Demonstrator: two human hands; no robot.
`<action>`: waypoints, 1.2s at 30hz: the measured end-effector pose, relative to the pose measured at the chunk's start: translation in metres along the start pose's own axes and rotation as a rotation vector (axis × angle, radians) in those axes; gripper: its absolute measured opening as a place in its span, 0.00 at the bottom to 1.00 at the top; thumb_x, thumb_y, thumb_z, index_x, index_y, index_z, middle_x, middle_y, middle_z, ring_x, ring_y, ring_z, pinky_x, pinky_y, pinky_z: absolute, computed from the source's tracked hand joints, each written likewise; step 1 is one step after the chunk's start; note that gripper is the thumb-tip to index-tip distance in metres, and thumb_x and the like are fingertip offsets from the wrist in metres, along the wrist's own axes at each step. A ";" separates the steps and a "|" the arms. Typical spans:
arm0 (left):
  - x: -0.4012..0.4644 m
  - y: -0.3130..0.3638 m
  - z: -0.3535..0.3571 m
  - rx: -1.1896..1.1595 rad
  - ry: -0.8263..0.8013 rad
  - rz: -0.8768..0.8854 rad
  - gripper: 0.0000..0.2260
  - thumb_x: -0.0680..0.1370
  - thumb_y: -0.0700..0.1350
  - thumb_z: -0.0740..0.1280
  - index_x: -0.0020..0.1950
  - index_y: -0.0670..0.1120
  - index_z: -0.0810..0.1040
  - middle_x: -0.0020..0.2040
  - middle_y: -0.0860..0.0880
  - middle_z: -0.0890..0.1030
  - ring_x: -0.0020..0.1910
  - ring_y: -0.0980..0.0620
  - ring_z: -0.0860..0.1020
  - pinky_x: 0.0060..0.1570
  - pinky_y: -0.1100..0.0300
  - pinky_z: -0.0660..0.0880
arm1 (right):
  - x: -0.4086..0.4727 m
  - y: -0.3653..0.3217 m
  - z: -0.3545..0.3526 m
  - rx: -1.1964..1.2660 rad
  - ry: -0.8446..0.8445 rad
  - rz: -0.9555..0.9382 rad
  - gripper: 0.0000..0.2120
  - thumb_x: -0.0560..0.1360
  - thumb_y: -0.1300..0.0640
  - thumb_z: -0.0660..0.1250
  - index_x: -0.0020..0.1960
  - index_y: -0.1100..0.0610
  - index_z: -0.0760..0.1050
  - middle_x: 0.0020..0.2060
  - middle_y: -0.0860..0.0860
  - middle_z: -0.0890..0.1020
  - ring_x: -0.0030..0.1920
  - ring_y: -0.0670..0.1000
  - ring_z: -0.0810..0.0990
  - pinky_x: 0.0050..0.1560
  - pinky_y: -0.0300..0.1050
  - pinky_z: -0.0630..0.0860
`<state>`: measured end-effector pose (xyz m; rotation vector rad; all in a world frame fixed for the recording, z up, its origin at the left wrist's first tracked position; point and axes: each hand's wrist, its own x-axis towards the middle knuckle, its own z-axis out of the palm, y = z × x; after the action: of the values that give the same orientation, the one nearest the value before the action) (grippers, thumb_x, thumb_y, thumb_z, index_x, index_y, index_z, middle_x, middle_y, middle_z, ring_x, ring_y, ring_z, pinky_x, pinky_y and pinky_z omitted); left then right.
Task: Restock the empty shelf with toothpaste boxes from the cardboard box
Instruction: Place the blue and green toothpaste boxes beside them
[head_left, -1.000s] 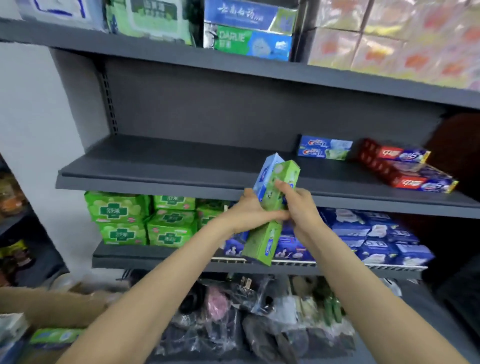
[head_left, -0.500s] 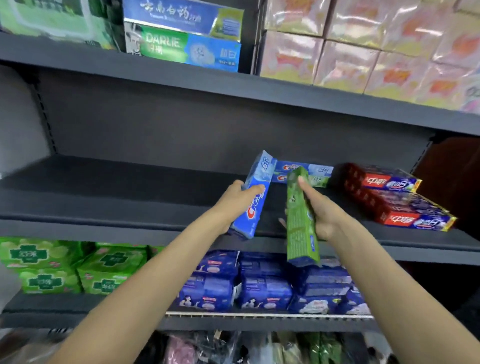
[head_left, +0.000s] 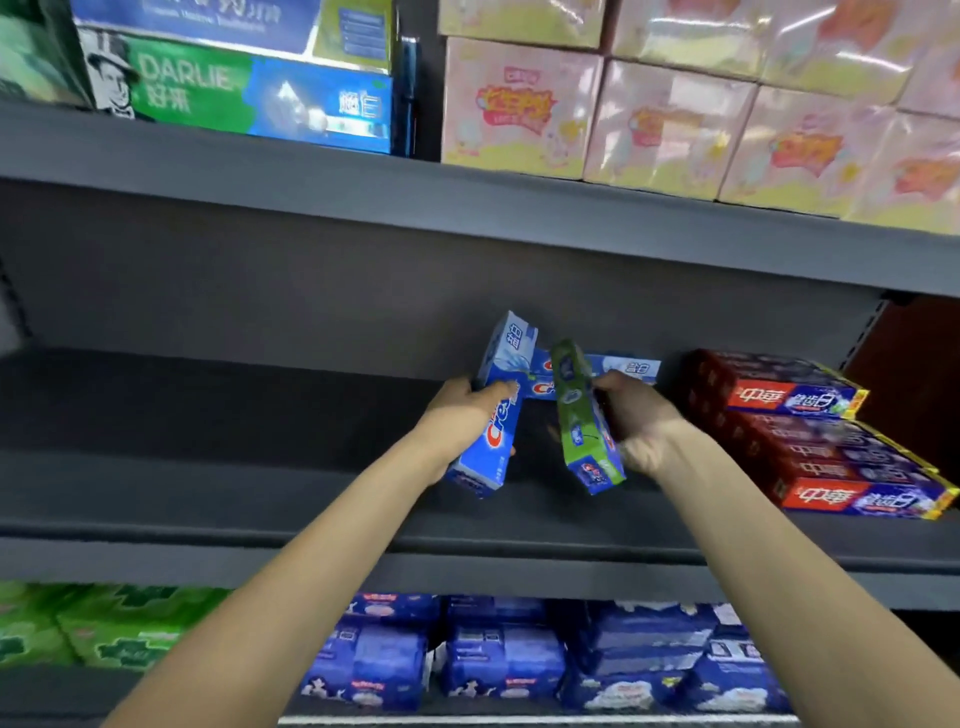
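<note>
Two toothpaste boxes carried over the shelf (head_left: 208, 499), ready to be laid down.
Left hand (head_left: 457, 415) grips blue box (head_left: 498, 410); right hand (head_left: 639, 421) grips green box (head_left: 582, 415). Lay both flat, labels forward, at 9 o'clock of the red stack (head_left: 831, 447).

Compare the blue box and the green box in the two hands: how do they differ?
The blue box is in the left hand; the green box is in the right hand. The blue one shows red lettering and leans right at the top; the green one leans left. Both are long cartons held on end above the shelf.
</note>
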<state>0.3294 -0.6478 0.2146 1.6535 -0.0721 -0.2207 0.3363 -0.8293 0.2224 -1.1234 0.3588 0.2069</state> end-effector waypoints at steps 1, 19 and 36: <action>0.003 0.000 0.002 0.007 0.009 0.000 0.18 0.78 0.51 0.66 0.64 0.44 0.70 0.45 0.42 0.81 0.30 0.48 0.81 0.30 0.61 0.79 | 0.006 -0.001 -0.003 -0.023 -0.008 -0.036 0.09 0.79 0.59 0.58 0.44 0.61 0.72 0.26 0.57 0.80 0.25 0.53 0.80 0.29 0.48 0.80; 0.043 0.010 0.023 -0.084 0.103 -0.005 0.15 0.79 0.49 0.65 0.59 0.41 0.68 0.49 0.40 0.81 0.35 0.48 0.79 0.35 0.57 0.78 | 0.050 -0.029 -0.034 -0.243 0.007 -0.379 0.14 0.75 0.64 0.65 0.60 0.62 0.72 0.40 0.55 0.80 0.38 0.53 0.80 0.37 0.47 0.80; 0.091 0.018 0.046 -0.165 0.158 -0.142 0.18 0.79 0.48 0.65 0.64 0.41 0.69 0.40 0.41 0.81 0.28 0.48 0.80 0.25 0.59 0.78 | 0.078 -0.049 -0.077 -0.032 0.054 -0.461 0.08 0.75 0.58 0.68 0.51 0.55 0.71 0.45 0.52 0.80 0.48 0.53 0.80 0.45 0.46 0.77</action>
<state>0.4109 -0.7103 0.2196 1.5071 0.1796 -0.1980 0.4115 -0.9207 0.2043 -1.2142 0.1368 -0.2251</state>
